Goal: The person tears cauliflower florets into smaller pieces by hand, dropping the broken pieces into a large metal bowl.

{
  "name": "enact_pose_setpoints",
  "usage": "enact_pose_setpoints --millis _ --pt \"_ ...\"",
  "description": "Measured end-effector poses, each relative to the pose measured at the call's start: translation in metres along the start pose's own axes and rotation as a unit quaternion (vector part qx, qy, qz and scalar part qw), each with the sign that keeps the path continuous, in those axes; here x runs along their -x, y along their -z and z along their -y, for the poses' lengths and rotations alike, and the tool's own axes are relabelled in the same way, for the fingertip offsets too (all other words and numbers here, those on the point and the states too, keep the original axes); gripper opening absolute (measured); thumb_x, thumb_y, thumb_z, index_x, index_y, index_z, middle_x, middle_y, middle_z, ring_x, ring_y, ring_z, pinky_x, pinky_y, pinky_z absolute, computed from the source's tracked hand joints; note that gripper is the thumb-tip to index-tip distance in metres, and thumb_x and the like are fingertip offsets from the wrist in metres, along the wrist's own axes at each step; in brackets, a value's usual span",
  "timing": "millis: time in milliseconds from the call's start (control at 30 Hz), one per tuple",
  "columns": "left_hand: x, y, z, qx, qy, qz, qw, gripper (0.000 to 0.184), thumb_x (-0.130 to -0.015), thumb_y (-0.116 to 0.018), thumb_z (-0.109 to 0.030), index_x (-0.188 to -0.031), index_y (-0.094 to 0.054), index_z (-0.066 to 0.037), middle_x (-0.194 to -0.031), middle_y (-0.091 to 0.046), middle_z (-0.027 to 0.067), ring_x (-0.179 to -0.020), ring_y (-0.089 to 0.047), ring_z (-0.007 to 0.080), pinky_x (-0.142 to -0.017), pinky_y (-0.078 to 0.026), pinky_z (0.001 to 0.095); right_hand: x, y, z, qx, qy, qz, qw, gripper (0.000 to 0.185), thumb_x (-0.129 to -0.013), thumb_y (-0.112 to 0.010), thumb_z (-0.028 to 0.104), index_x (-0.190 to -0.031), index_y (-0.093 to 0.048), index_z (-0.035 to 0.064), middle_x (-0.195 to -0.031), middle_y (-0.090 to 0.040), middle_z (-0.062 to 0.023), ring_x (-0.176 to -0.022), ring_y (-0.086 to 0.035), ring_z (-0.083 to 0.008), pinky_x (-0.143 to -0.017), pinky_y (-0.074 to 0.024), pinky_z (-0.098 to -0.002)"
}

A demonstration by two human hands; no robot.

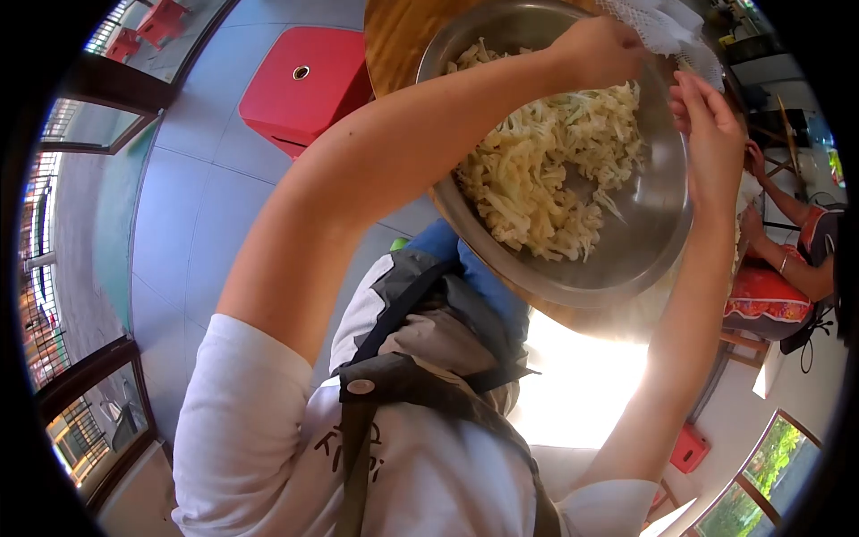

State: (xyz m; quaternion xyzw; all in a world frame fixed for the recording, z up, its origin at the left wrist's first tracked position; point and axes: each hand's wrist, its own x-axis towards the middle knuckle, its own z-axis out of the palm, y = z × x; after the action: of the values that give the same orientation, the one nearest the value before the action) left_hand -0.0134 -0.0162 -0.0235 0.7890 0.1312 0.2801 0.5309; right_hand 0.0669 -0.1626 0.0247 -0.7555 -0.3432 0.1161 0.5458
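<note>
A wide metal bowl (658,219) stands on a wooden table, with many pale cauliflower pieces (546,179) heaped in its left and middle part. Over the bowl's far side, my left hand (601,52) is closed, fingers curled; what it grips is too hidden to name. My right hand (707,109) is over the bowl's right rim, its thumb and fingertips pinched together on something too small to make out. The two hands are close but apart. White lacy cloth (667,31) lies just beyond them.
A red stool (300,85) is on the tiled floor at the left. The wooden table edge (386,40) shows beside the bowl. At the right sits another person, with forearms (796,268) toward the table. A red box (689,449) is at the lower right.
</note>
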Motion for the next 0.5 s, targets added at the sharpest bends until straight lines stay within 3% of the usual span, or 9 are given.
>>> enact_pose_setpoints --millis 33,133,200,267,367,500 --pt "0.001 -0.008 0.001 -0.026 -0.008 0.018 0.999 0.033 -0.077 -0.054 -0.035 -0.091 -0.066 -0.008 -0.092 -0.064 0.0123 -0.084 -0.061 0.0269 -0.075 -0.047 0.0361 0.008 0.010 0.000 0.003 -0.012 -0.005 1.000 0.024 -0.086 -0.058 0.022 -0.099 -0.063 0.0027 -0.085 -0.062 -0.0010 -0.074 -0.054 -0.0057 -0.066 -0.0423 -0.0193" --pt "0.016 -0.014 -0.004 -0.124 -0.050 0.216 0.967 0.034 -0.084 -0.053 -0.035 -0.097 -0.060 -0.005 -0.087 -0.062 0.0076 -0.079 -0.059 0.0169 -0.070 -0.046 0.0306 0.040 0.031 -0.014 0.053 -0.037 -0.008 0.998 0.024 -0.087 -0.057 0.023 -0.098 -0.063 0.0029 -0.084 -0.062 -0.0007 -0.072 -0.054 -0.0055 -0.064 -0.0419 -0.0188" --pt "0.026 -0.029 0.001 -0.154 -0.094 0.277 0.944 0.032 -0.080 -0.056 -0.037 -0.089 -0.065 -0.008 -0.084 -0.065 0.0086 -0.084 -0.061 0.0199 -0.075 -0.046 0.0321 0.058 0.032 -0.033 0.073 -0.053 -0.003 0.996 0.024 -0.088 -0.057 0.024 -0.098 -0.063 0.0031 -0.082 -0.062 -0.0010 -0.071 -0.054 -0.0058 -0.063 -0.0421 -0.0193" --pt "0.034 -0.036 -0.011 -0.218 -0.070 0.449 0.864 0.038 -0.080 -0.055 -0.040 -0.099 -0.063 -0.008 -0.088 -0.064 0.0108 -0.088 -0.060 0.0245 -0.079 -0.045 0.0360 0.072 0.030 -0.048 0.078 -0.068 0.000 0.995 0.024 -0.088 -0.057 0.025 -0.097 -0.063 0.0033 -0.081 -0.062 -0.0014 -0.070 -0.054 -0.0061 -0.062 -0.0426 -0.0199" --pt "0.054 -0.052 -0.025 -0.253 -0.070 0.546 0.795 0.041 -0.081 -0.052 -0.040 -0.106 -0.059 -0.008 -0.096 -0.062 0.0140 -0.092 -0.058 0.0273 -0.082 -0.043 0.0375 0.078 0.023 -0.049 0.064 -0.026 -0.044 0.997 0.024 -0.088 -0.057 0.024 -0.097 -0.063 0.0033 -0.079 -0.062 -0.0014 -0.070 -0.054 -0.0063 -0.062 -0.0432 -0.0201" --pt "0.079 -0.080 -0.002 -0.235 -0.053 0.532 0.812 0.040 -0.085 -0.046 -0.038 -0.109 -0.057 -0.008 -0.102 -0.058 0.0173 -0.099 -0.053 0.0323 -0.085 -0.041 0.0399 0.075 0.014 -0.043 0.048 -0.027 -0.056 0.997 0.023 -0.087 -0.057 0.023 -0.096 -0.062 0.0021 -0.074 -0.061 -0.0011 -0.066 -0.055 -0.0067 -0.063 -0.0437 -0.0206"
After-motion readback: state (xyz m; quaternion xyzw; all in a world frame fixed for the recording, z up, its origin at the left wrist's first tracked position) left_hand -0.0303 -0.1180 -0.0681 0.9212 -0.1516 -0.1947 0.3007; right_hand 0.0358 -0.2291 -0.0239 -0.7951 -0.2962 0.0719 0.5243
